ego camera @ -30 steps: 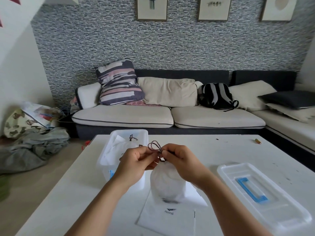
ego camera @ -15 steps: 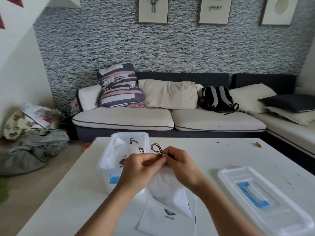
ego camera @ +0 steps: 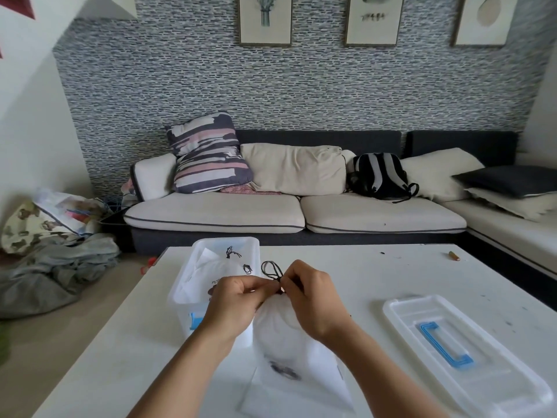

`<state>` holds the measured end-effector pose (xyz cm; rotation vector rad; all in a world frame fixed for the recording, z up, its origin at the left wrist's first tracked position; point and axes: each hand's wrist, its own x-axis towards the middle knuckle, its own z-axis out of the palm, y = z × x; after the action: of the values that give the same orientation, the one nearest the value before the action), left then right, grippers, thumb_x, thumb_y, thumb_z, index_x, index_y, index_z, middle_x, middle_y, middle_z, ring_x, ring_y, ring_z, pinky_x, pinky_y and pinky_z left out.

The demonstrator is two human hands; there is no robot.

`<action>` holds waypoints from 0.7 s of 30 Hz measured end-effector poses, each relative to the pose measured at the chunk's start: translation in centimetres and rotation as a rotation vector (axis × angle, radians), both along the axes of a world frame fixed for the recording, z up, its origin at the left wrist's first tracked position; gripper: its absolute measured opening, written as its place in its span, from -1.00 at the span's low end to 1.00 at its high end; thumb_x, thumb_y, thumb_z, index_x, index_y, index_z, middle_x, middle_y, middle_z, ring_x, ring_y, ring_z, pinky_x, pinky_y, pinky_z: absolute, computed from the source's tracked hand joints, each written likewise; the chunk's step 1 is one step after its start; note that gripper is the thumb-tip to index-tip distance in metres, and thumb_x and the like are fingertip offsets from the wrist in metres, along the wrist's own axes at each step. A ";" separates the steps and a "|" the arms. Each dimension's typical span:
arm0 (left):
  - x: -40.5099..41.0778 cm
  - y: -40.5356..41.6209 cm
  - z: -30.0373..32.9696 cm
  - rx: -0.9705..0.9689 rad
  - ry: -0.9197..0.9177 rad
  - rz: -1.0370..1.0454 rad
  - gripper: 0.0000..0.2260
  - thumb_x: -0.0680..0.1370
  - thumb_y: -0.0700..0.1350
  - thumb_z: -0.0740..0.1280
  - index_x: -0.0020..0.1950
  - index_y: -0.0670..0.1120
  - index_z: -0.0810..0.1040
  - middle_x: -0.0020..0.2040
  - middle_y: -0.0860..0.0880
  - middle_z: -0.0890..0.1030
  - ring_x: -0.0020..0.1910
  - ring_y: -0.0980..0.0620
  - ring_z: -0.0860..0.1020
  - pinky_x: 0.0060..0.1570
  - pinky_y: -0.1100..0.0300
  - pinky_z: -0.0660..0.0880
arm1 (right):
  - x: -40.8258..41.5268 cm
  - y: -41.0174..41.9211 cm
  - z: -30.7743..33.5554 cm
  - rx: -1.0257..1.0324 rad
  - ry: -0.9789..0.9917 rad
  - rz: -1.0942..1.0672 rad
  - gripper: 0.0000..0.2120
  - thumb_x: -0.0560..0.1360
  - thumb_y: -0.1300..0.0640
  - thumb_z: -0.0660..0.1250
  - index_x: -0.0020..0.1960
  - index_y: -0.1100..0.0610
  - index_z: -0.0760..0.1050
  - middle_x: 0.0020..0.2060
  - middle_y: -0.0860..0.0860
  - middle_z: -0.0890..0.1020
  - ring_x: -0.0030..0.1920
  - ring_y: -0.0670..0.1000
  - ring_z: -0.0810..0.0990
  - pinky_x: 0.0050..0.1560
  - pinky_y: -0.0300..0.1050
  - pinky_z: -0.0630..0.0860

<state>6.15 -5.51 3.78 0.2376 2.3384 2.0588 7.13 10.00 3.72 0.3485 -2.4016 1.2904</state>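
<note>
1. The thin dark drawstring cord (ego camera: 272,270) loops upward and away from the person; its knot sits just between the hands.
2. Below it is the soft white cloth pouch (ego camera: 278,319), long axis upright, over the white bench (ego camera: 391,273).
3. Left hand (ego camera: 238,301) and right hand (ego camera: 313,298) both pinch the cord, and both are equally near.

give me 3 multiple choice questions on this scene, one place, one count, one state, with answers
1. Where does the clear lid lie? A on the table, right of the right hand; B on the sofa; C on the box.
2. How many framed pictures hang on the wall? A one; B three; C five.
3. What do both hands do? A lie flat; B pinch the drawstring of the white bag; C lift the lid.
Answers: A, it rests on the tabletop; B, three frames show up top; B, the left hand and right hand grip the cord at the bag's neck.
</note>
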 end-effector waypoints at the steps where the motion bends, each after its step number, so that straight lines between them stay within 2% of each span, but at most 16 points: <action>1: 0.1 0.0 0.2 0.051 -0.043 -0.022 -0.87 0.56 -0.12 0.41 -0.09 -0.05 0.76 -0.06 -0.05 0.75 0.03 -0.03 0.69 0.18 0.06 0.55 | -0.1 0.0 -0.1 0.020 0.013 -0.009 -0.78 0.59 0.23 0.27 -0.23 0.10 0.44 -0.39 -0.11 0.51 -0.36 -0.13 0.42 -0.33 -0.28 0.33; 3: 0.2 0.3 0.6 0.216 -0.189 -0.062 -0.84 0.57 -0.16 0.37 -0.07 -0.16 0.74 -0.02 -0.15 0.73 -0.03 -0.06 0.68 0.04 0.11 0.53 | -0.4 0.1 0.0 0.009 0.004 -0.007 -0.80 0.59 0.23 0.29 -0.22 0.13 0.48 -0.39 -0.11 0.55 -0.35 -0.13 0.44 -0.32 -0.28 0.34; 5: 0.3 0.5 0.8 0.347 -0.320 -0.100 -0.82 0.56 -0.18 0.34 -0.06 -0.23 0.71 -0.04 -0.19 0.70 -0.08 -0.09 0.62 -0.01 0.08 0.47 | -0.5 0.2 0.2 -0.019 -0.027 0.019 -0.76 0.58 0.25 0.30 -0.25 0.07 0.48 -0.42 -0.20 0.57 -0.35 -0.19 0.47 -0.31 -0.33 0.34; 7: 0.5 0.8 0.8 0.407 -0.370 -0.140 -0.81 0.56 -0.17 0.30 -0.05 -0.22 0.68 -0.10 -0.16 0.64 -0.12 -0.08 0.59 -0.06 0.08 0.47 | -0.5 0.2 0.3 -0.012 -0.042 0.031 -0.77 0.58 0.24 0.30 -0.24 0.06 0.50 -0.39 -0.19 0.59 -0.34 -0.21 0.48 -0.30 -0.34 0.35; 9: 0.9 1.2 0.7 0.383 -0.347 -0.161 -0.78 0.58 -0.13 0.29 -0.17 -0.17 0.67 -0.17 -0.11 0.64 -0.19 -0.05 0.60 -0.11 0.10 0.48 | -0.5 0.3 0.0 0.004 -0.047 0.031 -0.79 0.58 0.21 0.30 -0.23 0.07 0.51 -0.34 -0.10 0.61 -0.34 -0.17 0.46 -0.31 -0.31 0.35; 11: 1.1 1.4 0.7 0.279 -0.258 -0.126 -0.71 0.61 -0.08 0.32 -0.25 -0.11 0.71 -0.18 -0.07 0.71 -0.20 -0.01 0.66 -0.10 0.11 0.52 | -0.5 0.5 0.0 -0.014 -0.064 0.051 -0.77 0.59 0.19 0.31 -0.24 0.04 0.50 -0.34 -0.11 0.59 -0.35 -0.18 0.45 -0.30 -0.33 0.35; 13: 1.1 1.2 0.6 0.136 -0.108 -0.076 -0.75 0.62 -0.06 0.32 -0.16 -0.07 0.74 -0.13 -0.07 0.74 -0.11 0.01 0.69 -0.02 0.10 0.54 | -0.6 0.6 0.1 -0.055 -0.090 0.065 -0.77 0.59 0.20 0.31 -0.24 0.06 0.50 -0.37 -0.12 0.55 -0.36 -0.19 0.43 -0.29 -0.34 0.34; 15: 0.6 0.8 0.2 -0.075 0.117 -0.051 -0.80 0.62 -0.05 0.33 -0.10 -0.03 0.73 -0.14 -0.04 0.73 -0.08 0.00 0.67 0.00 0.08 0.54 | -0.7 0.9 0.1 -0.094 -0.126 0.068 -0.77 0.59 0.21 0.30 -0.24 0.08 0.51 -0.39 -0.12 0.51 -0.37 -0.17 0.39 -0.30 -0.30 0.32; 17: 0.3 0.4 -0.1 -0.206 0.288 -0.014 -0.84 0.60 -0.08 0.37 -0.10 -0.02 0.74 -0.20 0.03 0.72 -0.13 0.00 0.66 -0.04 0.08 0.55 | -0.7 1.3 0.2 -0.145 -0.178 0.086 -0.79 0.59 0.21 0.30 -0.23 0.11 0.52 -0.39 -0.10 0.48 -0.35 -0.12 0.37 -0.30 -0.25 0.31; 19: 0.1 0.1 -0.3 -0.247 0.383 0.005 -0.86 0.58 -0.08 0.40 -0.11 -0.01 0.74 -0.26 0.09 0.71 -0.23 0.06 0.63 -0.10 0.10 0.54 | -0.7 1.6 0.4 -0.204 -0.209 0.118 -0.82 0.59 0.22 0.31 -0.20 0.14 0.54 -0.37 -0.05 0.48 -0.33 -0.08 0.36 -0.29 -0.22 0.30; 21: -0.2 -0.2 -0.5 -0.273 0.420 0.026 -0.83 0.56 0.03 0.40 -0.15 0.02 0.74 -0.35 0.07 0.65 -0.32 0.13 0.54 -0.13 0.06 0.52 | -0.6 1.8 0.7 -0.207 -0.205 0.128 -0.83 0.58 0.22 0.31 -0.19 0.17 0.55 -0.35 -0.02 0.48 -0.33 -0.08 0.37 -0.31 -0.24 0.30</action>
<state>5.96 -5.73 3.24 0.6937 2.8342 1.8107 6.58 11.76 4.39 0.3291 -2.4123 1.6900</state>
